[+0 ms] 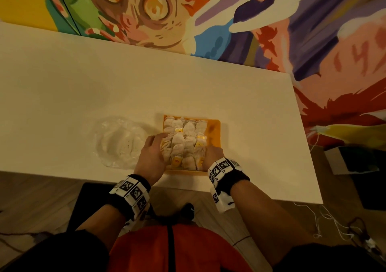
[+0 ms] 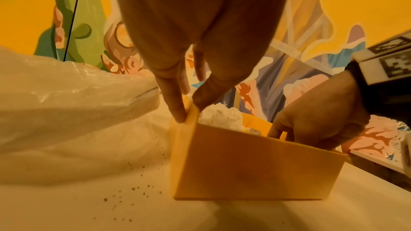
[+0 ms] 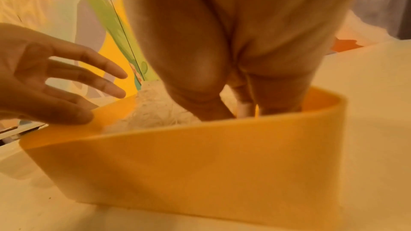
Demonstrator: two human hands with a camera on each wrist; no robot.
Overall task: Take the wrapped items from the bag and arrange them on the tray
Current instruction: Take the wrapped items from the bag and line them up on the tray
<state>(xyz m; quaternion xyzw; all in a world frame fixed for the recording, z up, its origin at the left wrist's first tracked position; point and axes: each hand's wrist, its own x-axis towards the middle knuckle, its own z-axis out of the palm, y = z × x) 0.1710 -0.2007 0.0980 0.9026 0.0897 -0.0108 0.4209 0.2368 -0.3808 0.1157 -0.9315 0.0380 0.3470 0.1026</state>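
Note:
A yellow tray stands near the table's front edge, filled with rows of pale tea bags, some showing yellow tags. My left hand lies along the tray's left side; in the left wrist view its straight fingers touch the tray wall. My right hand is at the tray's near right corner. In the right wrist view its fingertips dip inside the tray and pinch a tea bag. The clear plastic bag lies crumpled to the left of the tray.
The white table stretches wide behind and left of the tray, its right edge lying close by. A painted mural wall stands behind it. Dark crumbs dot the surface near the bag. Cables and a box lie on the floor at right.

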